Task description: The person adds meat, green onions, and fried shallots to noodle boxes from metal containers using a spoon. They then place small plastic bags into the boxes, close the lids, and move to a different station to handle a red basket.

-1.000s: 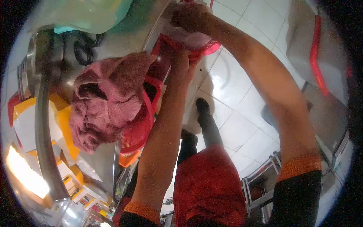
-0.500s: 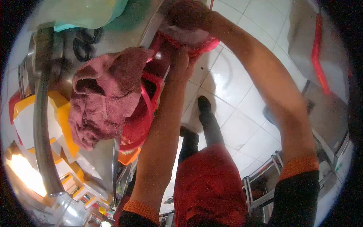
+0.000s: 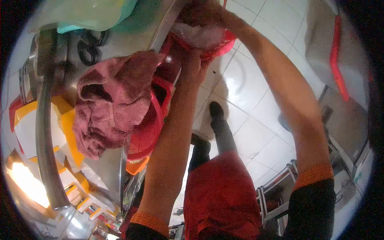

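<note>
At the counter's far edge, my left hand (image 3: 195, 64) is closed at the near rim of a bright pink container (image 3: 222, 48); its fingertips are mostly hidden. Whitish, translucent material (image 3: 198, 35) lies inside this container, too blurred to name. My right hand (image 3: 204, 15) is over the container's far side, in shadow, and I cannot make out its fingers. Left of my left forearm, a dusty-pink towel (image 3: 116, 104) lies crumpled, partly over a red mesh basket (image 3: 146, 138).
A metal counter (image 3: 138, 38) carries black rings (image 3: 88, 52) and a pale green tub (image 3: 92, 14). A thick metal pipe (image 3: 45, 132) rises beside yellow-and-white boxes (image 3: 40, 124). Right, a red hose (image 3: 336, 60) hangs above white floor tiles (image 3: 256, 100); a metal rack (image 3: 276, 192) stands nearer.
My right hand has shifted slightly up and away, showing more of the whitish material and the pink rim. My left hand stays nearly in place.
</note>
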`<move>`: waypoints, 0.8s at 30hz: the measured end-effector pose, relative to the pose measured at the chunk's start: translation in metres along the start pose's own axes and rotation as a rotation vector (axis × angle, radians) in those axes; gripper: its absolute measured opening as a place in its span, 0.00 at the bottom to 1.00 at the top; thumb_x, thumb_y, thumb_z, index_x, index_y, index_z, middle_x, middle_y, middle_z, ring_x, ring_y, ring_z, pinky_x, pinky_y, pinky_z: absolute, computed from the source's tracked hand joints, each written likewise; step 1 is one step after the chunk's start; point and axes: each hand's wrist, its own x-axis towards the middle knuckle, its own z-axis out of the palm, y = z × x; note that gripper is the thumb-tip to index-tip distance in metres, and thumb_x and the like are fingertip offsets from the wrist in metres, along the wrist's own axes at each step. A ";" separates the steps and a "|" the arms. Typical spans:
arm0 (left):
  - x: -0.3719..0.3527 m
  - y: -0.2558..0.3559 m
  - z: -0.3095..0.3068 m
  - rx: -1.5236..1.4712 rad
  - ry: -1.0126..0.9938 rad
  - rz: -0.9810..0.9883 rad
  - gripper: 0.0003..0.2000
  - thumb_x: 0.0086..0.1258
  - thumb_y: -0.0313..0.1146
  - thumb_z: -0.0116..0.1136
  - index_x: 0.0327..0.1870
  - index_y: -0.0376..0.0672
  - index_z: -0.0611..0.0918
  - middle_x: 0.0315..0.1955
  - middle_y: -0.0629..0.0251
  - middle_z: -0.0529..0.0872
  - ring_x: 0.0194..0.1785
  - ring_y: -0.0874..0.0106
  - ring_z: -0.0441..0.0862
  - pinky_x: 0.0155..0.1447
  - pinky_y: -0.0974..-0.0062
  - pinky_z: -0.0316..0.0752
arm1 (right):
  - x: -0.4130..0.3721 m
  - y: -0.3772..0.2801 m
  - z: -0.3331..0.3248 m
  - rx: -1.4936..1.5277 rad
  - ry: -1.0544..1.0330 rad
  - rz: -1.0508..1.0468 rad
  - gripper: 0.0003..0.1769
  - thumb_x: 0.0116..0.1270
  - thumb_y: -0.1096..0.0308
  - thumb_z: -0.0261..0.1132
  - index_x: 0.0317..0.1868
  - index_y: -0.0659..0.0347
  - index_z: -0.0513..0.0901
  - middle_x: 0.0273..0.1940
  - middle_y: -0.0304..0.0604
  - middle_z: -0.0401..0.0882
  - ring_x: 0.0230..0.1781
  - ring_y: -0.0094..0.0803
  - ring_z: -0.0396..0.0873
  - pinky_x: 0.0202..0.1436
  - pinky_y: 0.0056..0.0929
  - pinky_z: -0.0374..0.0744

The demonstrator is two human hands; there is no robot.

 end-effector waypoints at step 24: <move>0.013 -0.009 -0.018 0.355 -0.084 0.128 0.24 0.70 0.33 0.57 0.65 0.37 0.69 0.61 0.51 0.74 0.64 0.55 0.72 0.65 0.54 0.77 | 0.002 -0.012 -0.009 0.367 -0.079 0.126 0.29 0.62 0.42 0.62 0.57 0.52 0.80 0.48 0.53 0.82 0.52 0.43 0.81 0.64 0.46 0.72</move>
